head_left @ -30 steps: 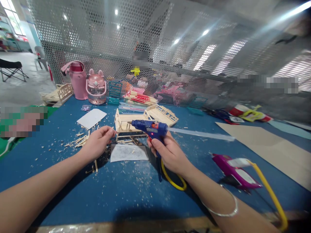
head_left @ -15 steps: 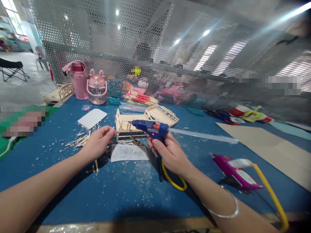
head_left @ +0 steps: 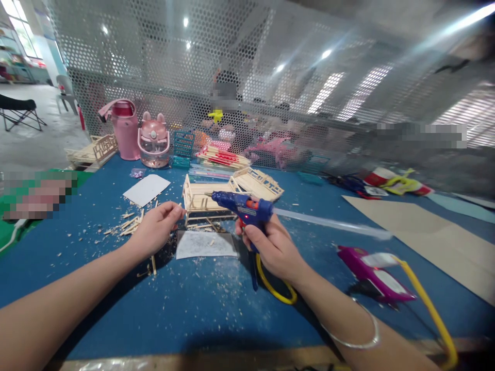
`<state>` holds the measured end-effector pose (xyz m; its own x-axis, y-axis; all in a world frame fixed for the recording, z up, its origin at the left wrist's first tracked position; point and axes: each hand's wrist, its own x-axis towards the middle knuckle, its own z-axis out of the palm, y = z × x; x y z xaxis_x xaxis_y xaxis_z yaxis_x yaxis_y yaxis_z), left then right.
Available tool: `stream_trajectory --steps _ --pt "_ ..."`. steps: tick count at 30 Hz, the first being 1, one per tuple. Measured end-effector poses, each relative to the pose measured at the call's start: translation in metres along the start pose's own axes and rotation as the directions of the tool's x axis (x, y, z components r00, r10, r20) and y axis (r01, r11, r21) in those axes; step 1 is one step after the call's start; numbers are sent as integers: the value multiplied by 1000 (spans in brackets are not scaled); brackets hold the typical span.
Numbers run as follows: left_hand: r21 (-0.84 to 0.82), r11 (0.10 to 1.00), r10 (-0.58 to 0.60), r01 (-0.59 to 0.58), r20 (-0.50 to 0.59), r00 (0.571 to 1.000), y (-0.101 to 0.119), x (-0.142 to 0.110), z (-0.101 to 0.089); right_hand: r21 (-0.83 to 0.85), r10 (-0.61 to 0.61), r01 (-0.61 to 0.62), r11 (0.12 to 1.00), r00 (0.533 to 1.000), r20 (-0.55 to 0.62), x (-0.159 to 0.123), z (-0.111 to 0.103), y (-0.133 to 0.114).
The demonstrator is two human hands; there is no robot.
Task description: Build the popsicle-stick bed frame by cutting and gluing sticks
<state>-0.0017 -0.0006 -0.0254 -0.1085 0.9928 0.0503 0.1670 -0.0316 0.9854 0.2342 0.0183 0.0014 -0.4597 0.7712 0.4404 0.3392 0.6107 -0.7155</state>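
My right hand [head_left: 270, 247] is wrapped around a blue hot glue gun [head_left: 243, 205] with a lit red light. A long clear glue stick [head_left: 332, 222] sticks out of its back, and its nozzle points left over a small wooden model bed [head_left: 209, 198] made of sticks. My left hand [head_left: 164, 221] is closed in a pinch at the model's left front corner. Whatever lies between its fingertips is too small to make out. Below the model lies a whitish sheet [head_left: 207, 245] with a stick scrap on it. Loose wooden sticks [head_left: 131, 224] lie beside my left hand.
A purple tool [head_left: 375, 273] with a yellow cable lies at right, near a beige board [head_left: 417, 237]. Behind the model stand another wooden piece [head_left: 259, 184], red-tipped sticks [head_left: 222, 156], a pink flask [head_left: 126, 131] and a pink bottle [head_left: 153, 141]. A perforated metal screen [head_left: 154, 62] borders the back.
The glue gun has shifted slightly right, and its glue stick's back end has dropped a little. My left hand stays in almost the same place.
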Motion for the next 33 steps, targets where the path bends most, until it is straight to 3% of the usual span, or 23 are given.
stream_trajectory --steps 3,6,9,12,14,17,22,26,30,33 --pt "-2 1000 31 -31 -44 999 1 0 -2 84 35 -34 996 999 -17 1 -2 -1" --pt "-12 998 68 -69 -79 995 2 0 -3 52 47 -42 998 994 -96 20 -20 5" --pt "-19 997 70 -72 -84 994 1 0 -2 -201 9 -68 977 960 -279 57 -56 25" --pt "-14 999 50 -50 -60 997 -1 0 -1 -440 -57 -151 885 903 -426 95 -93 55" --pt "-17 999 34 -35 -52 998 -2 -1 -1 -550 23 -289 784 898 -438 110 -105 74" --pt "-29 999 45 -46 -56 997 -1 -2 0 -664 159 -399 633 906 -393 114 -99 95" --pt "-9 996 89 -90 -46 995 2 -2 1 -805 214 -317 501 947 -240 105 -67 116" --pt "38 995 95 -93 -57 994 3 -3 0 -786 231 -287 548 955 -187 104 -61 123" --pt "58 992 119 -115 -75 990 4 -3 -2 -760 107 -157 630 988 -115 87 -75 126" --pt "50 991 124 -121 -66 990 3 -3 -1 -726 1 -158 669 977 -211 67 -87 126"
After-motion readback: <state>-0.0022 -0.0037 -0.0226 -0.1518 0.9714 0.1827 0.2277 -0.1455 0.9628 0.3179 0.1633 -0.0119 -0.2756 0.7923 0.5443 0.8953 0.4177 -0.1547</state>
